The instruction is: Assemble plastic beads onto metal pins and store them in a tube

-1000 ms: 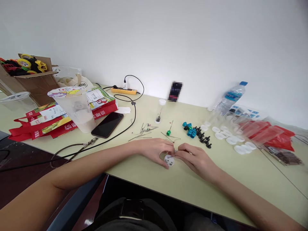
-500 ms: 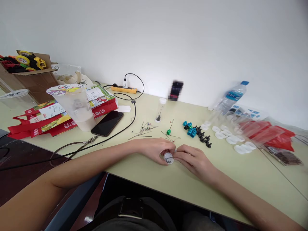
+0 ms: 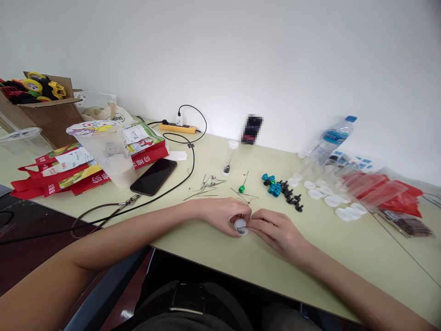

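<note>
My left hand [image 3: 225,215] is closed around a small round white cap [image 3: 241,227] with tiny dark pieces inside. The fingertips of my right hand [image 3: 274,227] pinch a thin metal wire, its end dipping into the cap. Just beyond my hands, a green bead piece [image 3: 241,189] with a wire standing up from it rests on the table. Several loose wires [image 3: 206,186] lie to its left. A clear tube [image 3: 229,158] with a white lid stands behind them. Blue pieces [image 3: 274,189] and black pieces [image 3: 292,200] are grouped to the right.
At the left are a plastic cup [image 3: 117,161], a phone [image 3: 154,177], red packages [image 3: 148,155], a cable and a cardboard box [image 3: 57,122]. White caps [image 3: 330,199], clear tubes, a water bottle [image 3: 332,140] and a red bag [image 3: 401,197] occupy the right side.
My right fingertips and the wire have shifted slightly left over the cap. The tiny dark pieces in the cap look slightly rearranged. My left hand stays in place.
</note>
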The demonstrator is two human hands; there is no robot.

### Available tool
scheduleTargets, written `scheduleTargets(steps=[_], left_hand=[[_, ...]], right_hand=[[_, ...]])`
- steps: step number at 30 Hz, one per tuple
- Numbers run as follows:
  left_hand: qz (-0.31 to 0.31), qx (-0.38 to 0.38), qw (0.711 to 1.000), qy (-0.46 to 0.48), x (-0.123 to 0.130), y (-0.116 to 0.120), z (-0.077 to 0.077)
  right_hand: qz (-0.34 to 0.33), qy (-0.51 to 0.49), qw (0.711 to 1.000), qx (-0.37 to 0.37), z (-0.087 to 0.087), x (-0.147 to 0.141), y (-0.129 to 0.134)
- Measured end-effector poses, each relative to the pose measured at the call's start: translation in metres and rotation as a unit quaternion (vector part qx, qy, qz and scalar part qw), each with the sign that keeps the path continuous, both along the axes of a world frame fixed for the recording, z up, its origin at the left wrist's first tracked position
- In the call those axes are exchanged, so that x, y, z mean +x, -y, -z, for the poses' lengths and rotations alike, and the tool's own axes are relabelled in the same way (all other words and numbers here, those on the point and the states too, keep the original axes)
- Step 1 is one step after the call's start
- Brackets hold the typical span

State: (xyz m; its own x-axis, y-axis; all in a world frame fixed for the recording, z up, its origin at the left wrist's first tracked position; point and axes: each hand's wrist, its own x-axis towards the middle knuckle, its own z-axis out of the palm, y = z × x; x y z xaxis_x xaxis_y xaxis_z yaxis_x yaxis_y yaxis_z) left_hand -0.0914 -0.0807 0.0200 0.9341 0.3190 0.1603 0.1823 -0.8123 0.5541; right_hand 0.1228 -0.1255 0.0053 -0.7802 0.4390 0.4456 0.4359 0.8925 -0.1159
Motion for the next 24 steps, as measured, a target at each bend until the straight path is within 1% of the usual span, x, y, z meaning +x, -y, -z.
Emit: scheduleTargets(steps=[9, 14, 19, 24], left_hand=[[0.004, 0.004, 1.0, 0.008, -0.0007, -0.0016, 0.0031], [0.002, 0.005, 1.0, 0.005, -0.0005, -0.0022, 0.0034], [-0.003, -0.006, 1.0, 0.0, -0.0005, -0.0017, 0.003], [-0.003, 0.008, 1.0, 0.013, -0.001, -0.002, 0.005]], right_hand=[[0.015, 0.022, 1.0, -0.005, -0.0024, -0.0004, 0.0009], [0.022, 0.039, 0.999, 0.007, -0.0043, -0.0013, 0.0019], [0.028, 0.046, 0.998, 0.016, -0.0045, -0.0013, 0.002], [0.045, 0.067, 0.997, 0.016, -0.0018, -0.0017, 0.0018]])
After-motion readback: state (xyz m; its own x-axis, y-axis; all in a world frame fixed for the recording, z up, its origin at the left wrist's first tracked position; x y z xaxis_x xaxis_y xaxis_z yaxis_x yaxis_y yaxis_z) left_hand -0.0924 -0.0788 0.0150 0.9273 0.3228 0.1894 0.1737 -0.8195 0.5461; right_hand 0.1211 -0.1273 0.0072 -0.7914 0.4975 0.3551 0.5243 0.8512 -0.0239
